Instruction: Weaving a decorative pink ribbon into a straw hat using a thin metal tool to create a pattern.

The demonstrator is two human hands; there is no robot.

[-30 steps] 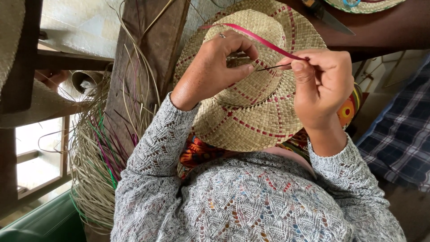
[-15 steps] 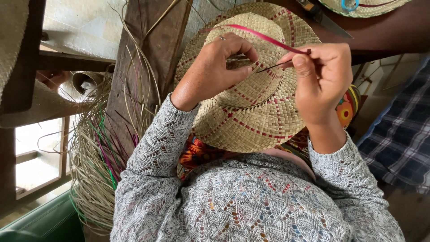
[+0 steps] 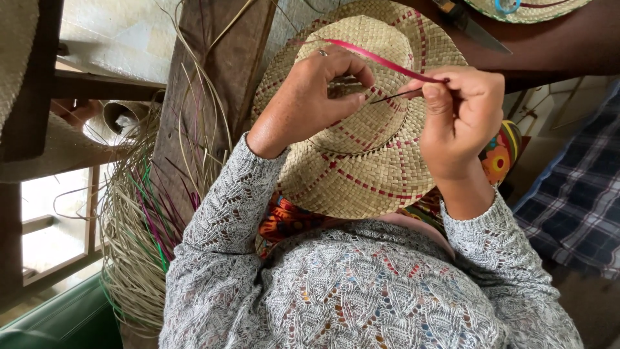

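- Sitting low in the foreground, the person wears a grey lace-knit top (image 3: 361, 291), with a bright patterned cloth (image 3: 290, 220) showing just beyond it on the lap.
- Resting on that cloth is the woven straw hat (image 3: 361, 161), pale with red check lines, crown turned up toward the hands.
- Over the crown, the left hand (image 3: 316, 97) curls shut, fingers bent inward and pressing on the weave; a ring sits on one finger.
- Just beside it, the right hand (image 3: 462, 116) pinches a red strip (image 3: 381, 59) between thumb and forefinger, together with a thin dark sliver (image 3: 394, 97), possibly a needle or a straw; it is too fine to tell.
- Off to the left, a bundle of loose straw (image 3: 139, 245) with pink and green strands leans against a dark wooden post (image 3: 206, 84).
- On the right lies plaid fabric (image 3: 575, 200).
- Farthest back, a dark wooden table (image 3: 555, 52) carries a knife blade (image 3: 475, 29) and the rim of another woven piece (image 3: 523, 8).
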